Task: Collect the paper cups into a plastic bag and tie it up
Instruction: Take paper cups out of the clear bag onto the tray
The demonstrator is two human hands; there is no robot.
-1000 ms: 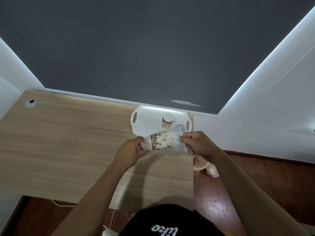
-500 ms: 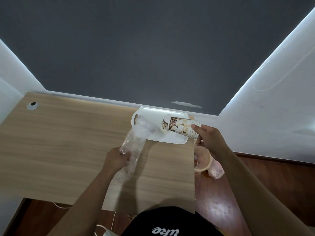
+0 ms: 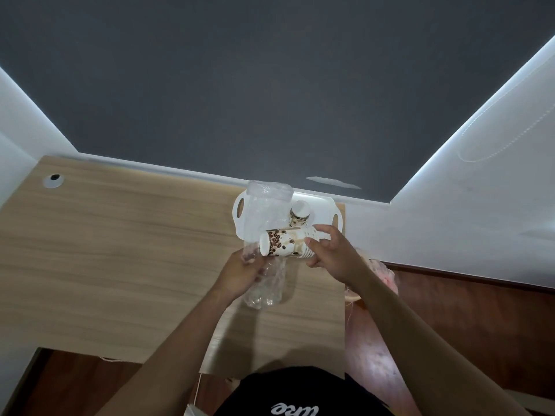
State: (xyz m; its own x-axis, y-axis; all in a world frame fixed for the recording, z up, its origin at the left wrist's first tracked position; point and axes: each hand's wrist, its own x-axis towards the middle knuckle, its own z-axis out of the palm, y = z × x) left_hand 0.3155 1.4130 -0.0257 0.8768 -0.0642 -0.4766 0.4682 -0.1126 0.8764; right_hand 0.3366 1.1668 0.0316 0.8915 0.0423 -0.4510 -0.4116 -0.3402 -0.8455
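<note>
My right hand (image 3: pixel 329 255) grips a nested stack of paper cups (image 3: pixel 283 243) printed with coffee beans, held sideways with its closed base pointing left. My left hand (image 3: pixel 240 273) holds a clear plastic bag (image 3: pixel 264 223) at its middle; the bag's upper part rises over the tray and its lower end (image 3: pixel 265 291) droops onto the desk. The stack's base sits right beside the bag, close to my left fingers. One more paper cup (image 3: pixel 299 213) stands upside down on the white tray (image 3: pixel 326 207).
The wooden desk (image 3: pixel 120 250) ends just right of the tray, where a white wall and dark wooden floor begin. A pinkish bin (image 3: pixel 387 274) sits on the floor beyond the desk's right edge. A cable hole (image 3: pixel 54 180) is at the desk's far left.
One second ago the cup stack was inside the bag between both hands. It then came out in my right hand. Now my hands are close again, with the stack beside the bag.
</note>
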